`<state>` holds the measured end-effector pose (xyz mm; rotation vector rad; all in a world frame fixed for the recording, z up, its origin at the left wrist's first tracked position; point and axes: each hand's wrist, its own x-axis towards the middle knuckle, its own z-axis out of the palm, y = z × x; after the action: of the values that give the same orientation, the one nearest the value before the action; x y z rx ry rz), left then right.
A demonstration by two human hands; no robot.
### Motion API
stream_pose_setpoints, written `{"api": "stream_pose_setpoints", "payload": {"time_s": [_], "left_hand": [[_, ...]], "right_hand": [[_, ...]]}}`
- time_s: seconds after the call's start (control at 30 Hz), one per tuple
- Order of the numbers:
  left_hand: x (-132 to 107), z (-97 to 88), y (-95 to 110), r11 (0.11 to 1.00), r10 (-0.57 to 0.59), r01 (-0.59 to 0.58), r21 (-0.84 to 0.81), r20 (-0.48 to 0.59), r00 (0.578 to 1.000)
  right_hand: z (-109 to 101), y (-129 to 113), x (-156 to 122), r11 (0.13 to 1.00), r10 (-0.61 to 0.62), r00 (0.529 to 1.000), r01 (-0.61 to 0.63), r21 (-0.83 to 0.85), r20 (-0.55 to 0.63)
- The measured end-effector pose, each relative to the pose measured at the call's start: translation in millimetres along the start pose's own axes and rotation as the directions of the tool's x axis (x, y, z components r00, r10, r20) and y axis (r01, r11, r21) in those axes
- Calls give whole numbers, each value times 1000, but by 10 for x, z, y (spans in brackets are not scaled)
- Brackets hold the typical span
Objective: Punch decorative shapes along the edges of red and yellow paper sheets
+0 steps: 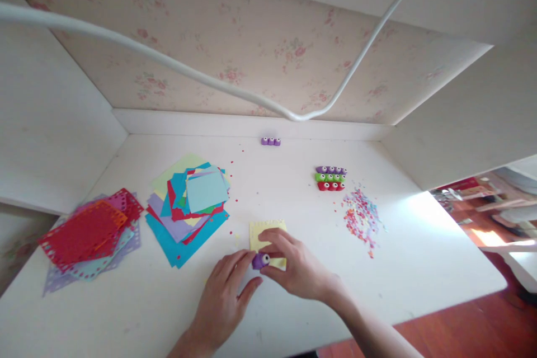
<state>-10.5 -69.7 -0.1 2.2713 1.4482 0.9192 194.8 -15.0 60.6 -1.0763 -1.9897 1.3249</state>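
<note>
Two hands are working at the yellow sheet point(255, 230): left hand point(222, 289) lying loosely unclenched, thumb apart; right hand point(297, 264) grasping the purple punch point(257, 261), presumably to steady it there. The purple punch is sitting at the yellow sheet's near-left corner, long axis running roughly sideways, eye-like button point(265, 258) end pointing right.

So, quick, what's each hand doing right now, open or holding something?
Left hand: open, thumb apart, fingers at the purple punch.
Right hand: closed, apparently holding the purple punch.
</note>
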Motion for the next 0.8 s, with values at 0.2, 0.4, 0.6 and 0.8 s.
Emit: {"api": "stream_pose_setpoints", "payload": {"time_s": [0.2, 0.4, 0.6, 0.8], "left_hand": [[-31, -16, 11, 998, 67, -68, 12, 74, 995], [-10, -42, 12, 997, -56, 56, -56, 3, 998], [7, -34, -6, 989, -108, 105, -107, -23, 994], [7, -38, -17, 980, -140, 133, -146, -40, 989]], "right_hand": [[200, -42, -119, 1000, -11, 999, 13, -23, 48], [67, 261, -119, 957, 102, 934, -186, -224, -342], [-118, 577, 0, 785, 219, 856, -439, -437, -468], [-160, 487, 96, 810, 287, 900, -411, -419, -329]]}}
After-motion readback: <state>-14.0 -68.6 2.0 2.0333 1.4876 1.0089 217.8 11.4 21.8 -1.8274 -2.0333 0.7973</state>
